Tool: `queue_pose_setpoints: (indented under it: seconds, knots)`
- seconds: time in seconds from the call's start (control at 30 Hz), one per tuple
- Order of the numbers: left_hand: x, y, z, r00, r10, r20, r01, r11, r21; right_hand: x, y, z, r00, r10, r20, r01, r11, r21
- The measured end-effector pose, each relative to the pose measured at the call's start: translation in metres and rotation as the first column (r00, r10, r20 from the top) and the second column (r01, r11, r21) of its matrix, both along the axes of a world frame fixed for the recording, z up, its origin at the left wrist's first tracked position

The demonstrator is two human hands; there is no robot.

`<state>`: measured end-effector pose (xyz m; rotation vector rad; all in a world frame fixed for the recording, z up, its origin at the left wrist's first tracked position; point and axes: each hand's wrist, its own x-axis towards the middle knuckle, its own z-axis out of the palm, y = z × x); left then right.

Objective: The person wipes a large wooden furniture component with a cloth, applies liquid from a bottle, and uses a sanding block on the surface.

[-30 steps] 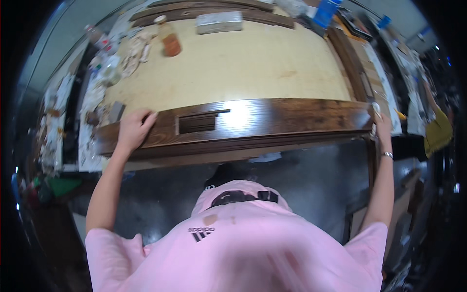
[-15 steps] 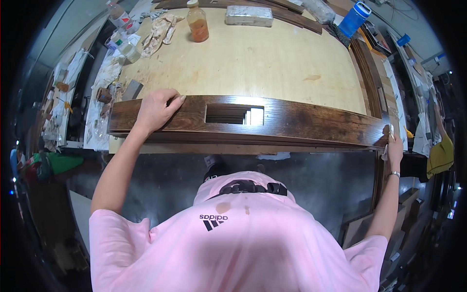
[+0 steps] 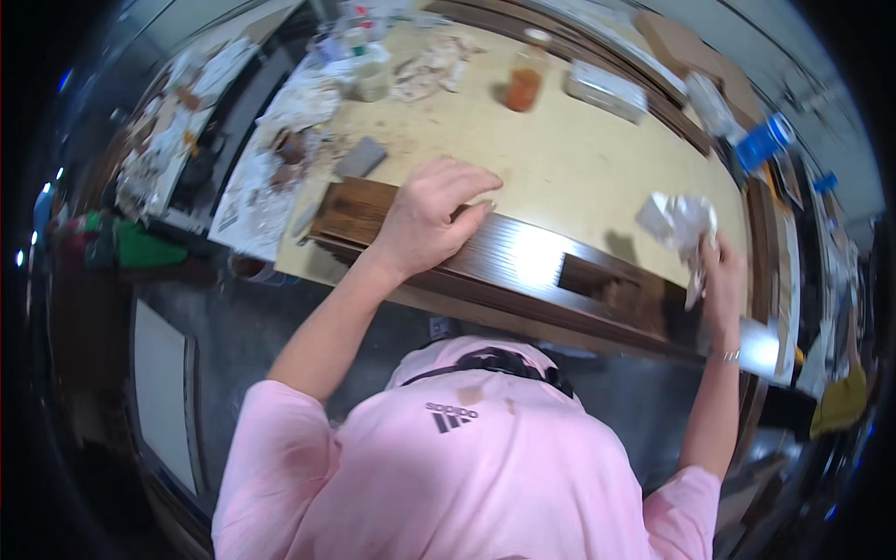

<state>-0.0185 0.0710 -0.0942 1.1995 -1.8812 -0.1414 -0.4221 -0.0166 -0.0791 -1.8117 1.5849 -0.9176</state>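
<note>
Across the near side of the table lies a long dark-brown wooden board (image 3: 518,266) with a rectangular slot, on top of a stack of similar boards. My left hand (image 3: 425,219) is over its left part, with fingers curved and thumb apart; no object shows in it. Whether the fingertips touch the board is hard to tell. My right hand (image 3: 723,280) grips a crumpled white rag (image 3: 679,222) above the board's right end, and the rag's loose part hangs over the tabletop. A grey block (image 3: 361,157) rests just beyond the board's left end.
The pale tabletop (image 3: 579,159) bears a glass bottle (image 3: 525,86) of orange liquid and a silvery box (image 3: 607,91). Crumpled cloths (image 3: 434,70) and a small jar (image 3: 371,82) are at the far left. Dark wooden strips run along the far and right edges, near a blue container (image 3: 765,140).
My left hand has come off its earlier hold at the board's left end and shifted inward. My right hand has risen from the board's right end with the rag. The whole view has turned.
</note>
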Motion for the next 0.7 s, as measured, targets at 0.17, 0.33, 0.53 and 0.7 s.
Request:
queue_pose_setpoints:
  seconds: [0.17,0.33,0.53,0.7]
  knots:
    - [0.152,0.039,-0.023,0.690,0.530,-0.493,-0.532,0.833,0.152,0.013,0.026,-0.045,0.972,0.030,-0.235,-0.039,0.999,-0.035]
    - [0.267,0.098,-0.151,0.544,0.837,0.054,-0.767,0.471,0.436,0.035,0.030,-0.050,0.851,-0.052,-0.523,-0.090,0.966,-0.242]
    - [0.264,0.093,-0.203,0.594,0.719,0.360,-0.804,0.552,0.223,0.042,0.039,-0.046,0.788,-0.132,-0.601,-0.050,0.960,-0.275]
    - [0.277,0.074,-0.167,0.498,0.847,-0.186,-0.734,0.526,0.429,0.053,0.035,-0.046,0.828,-0.153,-0.539,-0.052,0.937,-0.346]
